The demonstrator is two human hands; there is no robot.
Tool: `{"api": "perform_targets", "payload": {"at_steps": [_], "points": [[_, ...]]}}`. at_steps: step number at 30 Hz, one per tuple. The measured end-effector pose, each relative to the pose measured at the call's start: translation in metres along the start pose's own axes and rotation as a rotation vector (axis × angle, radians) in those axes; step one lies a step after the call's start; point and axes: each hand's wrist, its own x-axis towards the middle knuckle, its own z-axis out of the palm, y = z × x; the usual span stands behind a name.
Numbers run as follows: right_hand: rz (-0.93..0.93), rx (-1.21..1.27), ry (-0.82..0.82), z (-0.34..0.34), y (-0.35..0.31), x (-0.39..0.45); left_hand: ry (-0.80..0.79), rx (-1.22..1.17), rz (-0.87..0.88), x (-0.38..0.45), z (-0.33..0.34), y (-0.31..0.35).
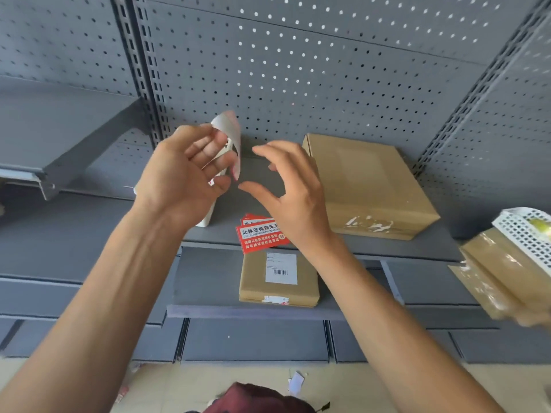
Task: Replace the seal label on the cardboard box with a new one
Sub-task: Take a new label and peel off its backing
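our left hand (190, 165) pinching a curled pale label (231, 138), looks like backing paper but it's blurry, right hand (286, 186) open with nothing in it, both left of the cardboard box (369, 183), red labels (262, 235) just left of its front

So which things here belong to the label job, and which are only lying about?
For the job:
left hand holding a curled label strip
right hand
red seal labels
large cardboard box

Lying about:
small barcoded box
white perforated basket
paper scrap on floor
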Motion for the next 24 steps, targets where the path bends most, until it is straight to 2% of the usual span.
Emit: {"api": "perform_targets", "payload": {"at_steps": [3,5,12,19,24], "points": [[0.042,0.017,-0.09,0.002,0.003,-0.009,-0.021,-0.016,-0.014,0.001,0.003,-0.002],[0.097,0.046,-0.089,0.004,0.003,-0.011,-0.03,-0.026,-0.024,0.0,0.005,-0.002],[0.142,0.084,0.068,0.004,0.003,-0.007,-0.041,-0.072,-0.065,0.001,0.007,-0.004],[0.124,0.095,0.128,0.0,0.013,-0.006,-0.036,-0.071,-0.073,0.003,0.01,-0.004],[0.216,0.112,0.206,-0.011,0.011,-0.001,-0.021,-0.017,-0.078,0.005,0.015,-0.008]]}}
